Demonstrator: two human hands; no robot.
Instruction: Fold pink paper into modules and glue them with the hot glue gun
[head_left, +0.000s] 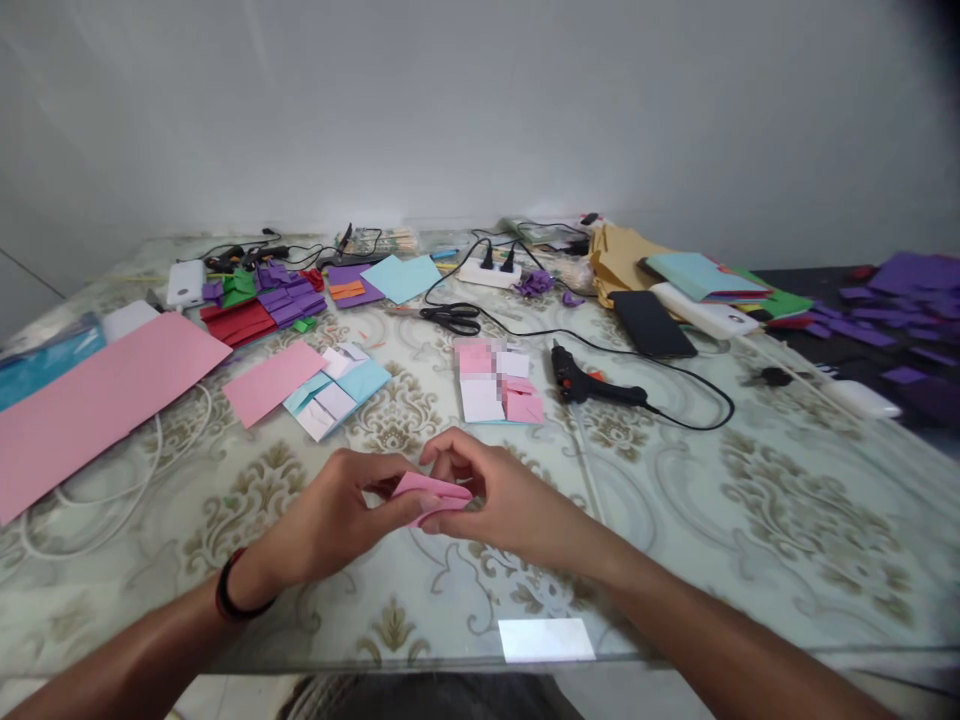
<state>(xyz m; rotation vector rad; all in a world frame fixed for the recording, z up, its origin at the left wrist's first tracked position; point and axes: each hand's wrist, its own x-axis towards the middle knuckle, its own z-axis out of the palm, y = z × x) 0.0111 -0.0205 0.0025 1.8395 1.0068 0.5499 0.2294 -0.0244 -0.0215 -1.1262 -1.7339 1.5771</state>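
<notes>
1. Clearly, the left hand point(360, 505) and the right hand point(484, 490) both grip the folded pink paper point(431, 490) by thumbs and fingers, at lower centre of the frame.
2. Below them, the near edge of the surface point(735, 600) runs along the frame's bottom.
3. Room for moving is wide at lower right, below the glue gun point(581, 382).
4. At upper centre, the white power strip point(480, 274) holds two black plugs point(508, 262).
5. At left, the blue plastic packet point(52, 362) has contents I cannot tell.

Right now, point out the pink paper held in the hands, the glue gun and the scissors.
Held pink paper point(429, 485): head view, folded upper face.
Glue gun point(583, 385): head view, black body.
Scissors point(436, 314): head view, black handles near the blades.
</notes>
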